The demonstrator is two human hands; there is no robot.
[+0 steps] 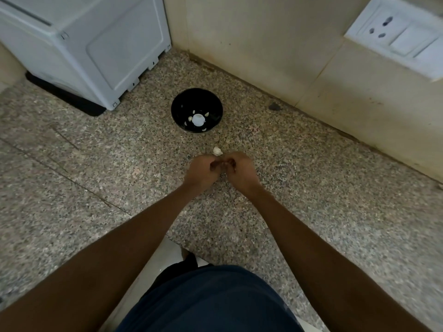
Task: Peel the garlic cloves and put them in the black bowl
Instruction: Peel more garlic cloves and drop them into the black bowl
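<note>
Curled fingers of the left hand (203, 172) and right hand (241, 170) are hiding whatever they are pinching between them.

Your bowl (197, 110) sits on the counter (119, 164) at 12 o'clock from your hands, holding garlic cloves (206, 114). A garlic piece (217, 151) lies between bowl and hands. The appliance (79, 44) stands at 10 o'clock, the wall socket (395, 37) at 2 o'clock.

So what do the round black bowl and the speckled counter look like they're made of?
The round black bowl looks like glazed ceramic or glossy plastic: its inside throws a bright reflection. The speckled grey-brown counter looks like polished granite, from its fine mottled grain.
</note>
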